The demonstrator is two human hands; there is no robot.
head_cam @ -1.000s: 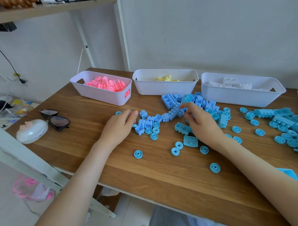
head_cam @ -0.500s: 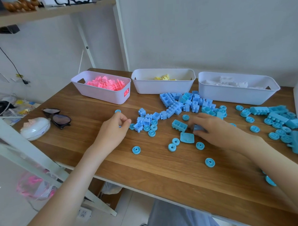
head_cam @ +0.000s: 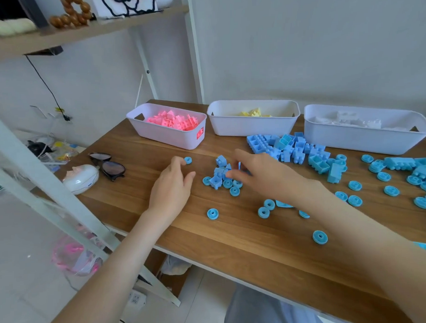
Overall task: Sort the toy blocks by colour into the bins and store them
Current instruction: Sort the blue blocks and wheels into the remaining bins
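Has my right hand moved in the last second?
Yes. The right hand moved left: from near the right end of the yellow bin to the small blue block cluster near its left end.

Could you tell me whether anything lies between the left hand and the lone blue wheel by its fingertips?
Nothing visible does. The left hand lies on the table with its fingertips right at the blue wheel, and no block or other thing sits between them.
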